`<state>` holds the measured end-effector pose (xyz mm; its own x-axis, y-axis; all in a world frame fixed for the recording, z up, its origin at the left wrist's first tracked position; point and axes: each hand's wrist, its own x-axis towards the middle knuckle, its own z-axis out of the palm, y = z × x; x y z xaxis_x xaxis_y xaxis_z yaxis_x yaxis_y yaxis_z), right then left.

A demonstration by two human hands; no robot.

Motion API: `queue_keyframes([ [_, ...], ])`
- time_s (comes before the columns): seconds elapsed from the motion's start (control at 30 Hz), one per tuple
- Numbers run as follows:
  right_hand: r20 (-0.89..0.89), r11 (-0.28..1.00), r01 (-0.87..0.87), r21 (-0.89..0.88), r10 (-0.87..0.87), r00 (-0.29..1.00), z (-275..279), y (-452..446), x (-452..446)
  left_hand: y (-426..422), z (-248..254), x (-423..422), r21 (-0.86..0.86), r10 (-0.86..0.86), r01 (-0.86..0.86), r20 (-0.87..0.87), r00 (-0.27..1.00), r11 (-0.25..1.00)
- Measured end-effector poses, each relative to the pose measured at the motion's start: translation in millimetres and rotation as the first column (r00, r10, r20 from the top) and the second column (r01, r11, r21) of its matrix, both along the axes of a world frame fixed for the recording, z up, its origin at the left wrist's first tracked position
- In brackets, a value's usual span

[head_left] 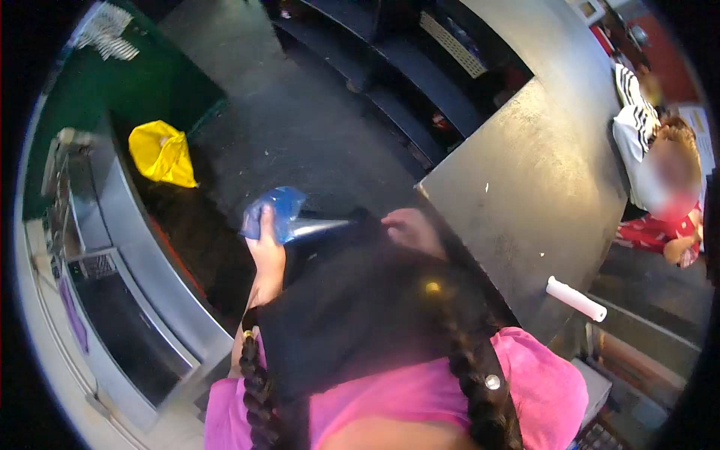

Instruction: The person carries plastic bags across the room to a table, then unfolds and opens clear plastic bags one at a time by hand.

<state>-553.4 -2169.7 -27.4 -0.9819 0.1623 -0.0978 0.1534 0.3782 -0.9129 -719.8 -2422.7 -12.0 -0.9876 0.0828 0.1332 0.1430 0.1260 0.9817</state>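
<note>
My left hand [264, 236] is closed around a crumpled piece of translucent blue plastic [281, 208], thumb on top. From it a pale, shiny tapered part [319, 226] points right, toward my other hand. My right hand [415, 229] is in front of my black apron [360, 315], beside the metal counter's corner. Its fingers are curled together; what they hold, if anything, I cannot make out. A gap shows between those fingers and the visible end of the pale part.
A yellow plastic bag [161, 154] lies at the left, beside a steel-edged unit [139, 195]. On the right, a metal counter [525, 187] bears a white roll [576, 298]. Dark shelves [390, 67] stand ahead. Another person in red and white clothing [660, 229] is beyond the counter.
</note>
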Motion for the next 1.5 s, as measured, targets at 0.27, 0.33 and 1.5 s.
queue_keyframes([
  [0.27,-0.076,0.972,0.204,0.12,-0.196,0.978,-42.4,16.6,-62.4,64.4,11.5,-134.5,0.043,-0.482,0.483,0.17,0.859,0.875],
  [0.33,-0.121,0.898,0.413,0.154,-0.397,0.91,-1.2,7.5,-103.4,78.2,4.7,-176.3,-0.174,-0.616,0.591,-0.21,0.759,0.788],
  [1.5,-0.242,0.121,0.498,0.859,-0.761,0.602,-125.1,440.2,-417.3,162.5,10.0,-471.7,0.104,-0.328,0.312,0.377,0.866,0.944],
])
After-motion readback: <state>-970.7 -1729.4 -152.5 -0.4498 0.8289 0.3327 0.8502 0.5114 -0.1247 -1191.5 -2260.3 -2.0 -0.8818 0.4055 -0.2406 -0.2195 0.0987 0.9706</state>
